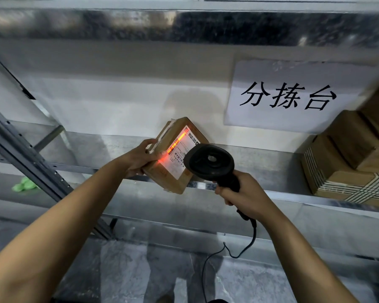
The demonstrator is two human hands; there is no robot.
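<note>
A small brown cardboard parcel (162, 174) with a white shipping label (182, 149) is held tilted over a metal shelf (271, 169). My left hand (140, 159) grips the parcel's left side, thumb on its top face. My right hand (241, 195) grips the handle of a black barcode scanner (208, 162), whose head hangs just right of the label and covers its lower right part. A red-orange scan line falls across the barcode and onto my left thumb.
A stack of brown boxes (350, 154), some with striped tape, sits at the shelf's right end. A white paper sign (289, 95) with black characters hangs on the wall. The scanner cable (245, 250) droops toward the floor. A grey shelf upright (20, 154) and something green (24, 185) are left.
</note>
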